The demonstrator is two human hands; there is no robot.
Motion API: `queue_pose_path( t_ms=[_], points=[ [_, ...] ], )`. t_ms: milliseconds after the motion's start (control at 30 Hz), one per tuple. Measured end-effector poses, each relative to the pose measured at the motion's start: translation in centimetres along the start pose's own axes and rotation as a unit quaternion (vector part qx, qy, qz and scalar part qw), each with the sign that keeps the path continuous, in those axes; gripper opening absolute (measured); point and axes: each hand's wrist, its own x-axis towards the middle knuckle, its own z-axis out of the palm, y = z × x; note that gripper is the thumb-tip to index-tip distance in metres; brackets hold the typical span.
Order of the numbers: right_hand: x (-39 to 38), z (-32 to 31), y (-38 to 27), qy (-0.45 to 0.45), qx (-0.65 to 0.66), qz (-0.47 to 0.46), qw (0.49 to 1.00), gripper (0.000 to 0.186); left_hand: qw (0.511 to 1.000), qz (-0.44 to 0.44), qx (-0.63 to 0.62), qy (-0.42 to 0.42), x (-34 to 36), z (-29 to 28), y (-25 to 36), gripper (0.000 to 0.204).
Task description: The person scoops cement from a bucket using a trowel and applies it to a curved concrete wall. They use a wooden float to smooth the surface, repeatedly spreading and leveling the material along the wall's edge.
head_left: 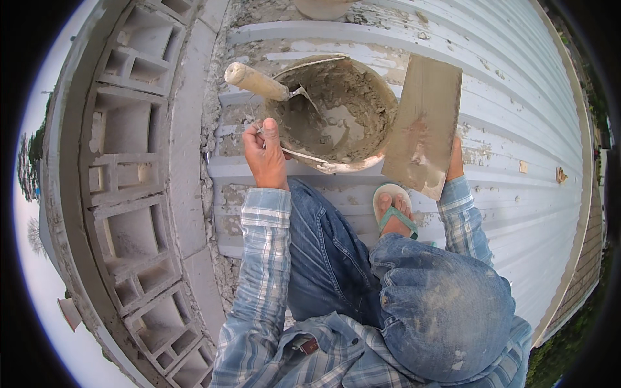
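The left hand [265,155] was closed on the wire handle [304,157] of the mortar bucket [336,110]. The right hand [455,161], mostly hidden, held a flat board [424,123] just beside the bucket. A trowel [259,82] rested in the bucket above the left hand, all on a corrugated metal roof [517,129], with a block wall [129,161] left of the left hand.

We see soft, even daylight from an overcast sky, with only faint shadows under the bucket [336,116] and board [424,123]. The centre is sharp. Fisheye distortion bends the block wall [123,187] and roof sheeting [517,129] strongly; a black rim frames everything.
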Motion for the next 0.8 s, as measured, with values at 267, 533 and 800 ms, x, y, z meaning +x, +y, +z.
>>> queue_pose_path(
  t_ms=[267,533,800],
  points=[
    [-2.2,8.3,-3.6,-0.085,-0.407,-0.258,0.872,0.046,0.998,-0.031,-0.005,-0.045,-0.1,0.0,0.0,0.051],
    [-6.3,5.3,2.8,-0.138,-0.552,-0.362,0.738,0.039,0.999,-0.031,0.0,-0.038,0.5,-0.4,-0.9,0.054],
    [-8.0,-6.6,0.3,-0.01,-0.621,-0.212,0.755,0.043,0.995,-0.06,-0.066,-0.033,0.8,-0.5,-0.6,0.054]
  ],
)
